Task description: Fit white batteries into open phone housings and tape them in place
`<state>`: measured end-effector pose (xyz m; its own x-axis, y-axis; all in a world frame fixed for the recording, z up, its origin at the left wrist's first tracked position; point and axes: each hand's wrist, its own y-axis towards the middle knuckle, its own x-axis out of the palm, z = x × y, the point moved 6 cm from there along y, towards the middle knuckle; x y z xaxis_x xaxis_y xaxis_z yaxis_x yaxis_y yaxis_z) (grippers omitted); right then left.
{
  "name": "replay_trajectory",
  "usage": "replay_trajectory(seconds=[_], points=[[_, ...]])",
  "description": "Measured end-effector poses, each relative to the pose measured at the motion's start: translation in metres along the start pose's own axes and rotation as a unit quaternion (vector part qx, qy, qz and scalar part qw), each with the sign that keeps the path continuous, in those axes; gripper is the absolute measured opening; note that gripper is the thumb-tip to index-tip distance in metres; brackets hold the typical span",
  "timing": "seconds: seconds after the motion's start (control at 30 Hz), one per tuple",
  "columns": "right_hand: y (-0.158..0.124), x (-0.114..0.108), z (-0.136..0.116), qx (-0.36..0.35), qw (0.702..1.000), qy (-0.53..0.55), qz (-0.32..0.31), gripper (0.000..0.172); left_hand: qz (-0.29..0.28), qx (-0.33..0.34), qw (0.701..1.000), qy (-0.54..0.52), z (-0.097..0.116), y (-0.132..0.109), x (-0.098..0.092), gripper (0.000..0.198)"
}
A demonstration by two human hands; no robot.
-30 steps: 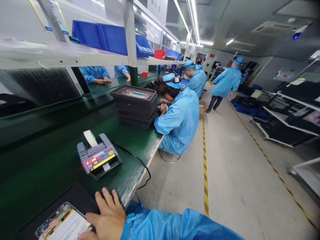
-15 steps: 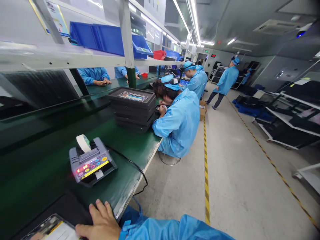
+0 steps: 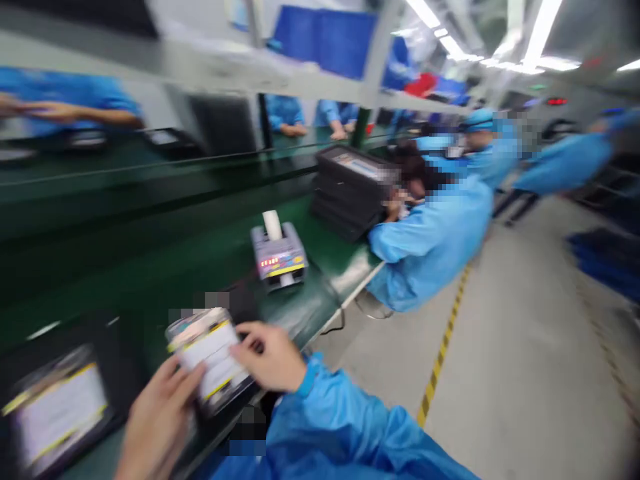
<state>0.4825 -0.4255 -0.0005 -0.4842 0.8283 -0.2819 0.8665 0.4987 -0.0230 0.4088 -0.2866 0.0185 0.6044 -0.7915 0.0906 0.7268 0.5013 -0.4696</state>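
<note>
A flat, phone-like device (image 3: 214, 357), with a white middle and yellow strips, is tilted up between my hands in the head view. My left hand (image 3: 161, 410) grips its left edge, thumb over the face. At the right edge, my right hand (image 3: 274, 359) is closed with thumb and finger on the device. Motion blur hides the finer details. A second similar device (image 3: 65, 410) lies in a black tray (image 3: 125, 363) to the left. Beyond my hands stands a tape dispenser (image 3: 279, 257) with a white roll and lit red digits.
A stack of black trays (image 3: 345, 200) stands farther along the green bench (image 3: 210, 247). A co-worker in a blue gown (image 3: 435, 233) sits beyond it. The bench edge runs along my right side, with floor (image 3: 390, 360) past it. More people sit across the bench.
The view has swung left. My left hand has come into view, and the device that lay on the bench is now lifted between both hands. My right hand has moved from flat to gripping.
</note>
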Motion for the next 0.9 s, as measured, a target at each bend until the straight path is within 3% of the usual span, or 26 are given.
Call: replay_trajectory(seconds=[0.07, 0.23, 0.4, 0.67, 0.9], points=[[0.001, -0.005, -0.013, -0.027, 0.998, 0.057, 0.013, 0.035, -0.033, 0.021, 0.997, -0.063, -0.014, -0.007, -0.010, 0.070], [-0.006, 0.004, -0.030, -0.015, 0.989, 0.139, -0.047, 0.032, -0.065, 0.103, 0.984, -0.129, -0.014, -0.013, -0.018, 0.058], [-0.031, 0.020, -0.034, 0.020, 0.985, 0.154, -0.072, 0.036, -0.034, 0.096, 0.981, -0.167, -0.012, -0.020, -0.022, 0.051], [-0.037, 0.036, -0.032, 0.025, 0.983, 0.152, -0.097, 0.035, -0.003, 0.017, 0.972, -0.234, -0.029, -0.035, -0.035, 0.050], [-0.024, 0.046, -0.049, -0.018, 0.985, 0.125, -0.121, 0.032, 0.054, 0.091, 0.985, -0.139, -0.024, -0.040, -0.055, 0.044]])
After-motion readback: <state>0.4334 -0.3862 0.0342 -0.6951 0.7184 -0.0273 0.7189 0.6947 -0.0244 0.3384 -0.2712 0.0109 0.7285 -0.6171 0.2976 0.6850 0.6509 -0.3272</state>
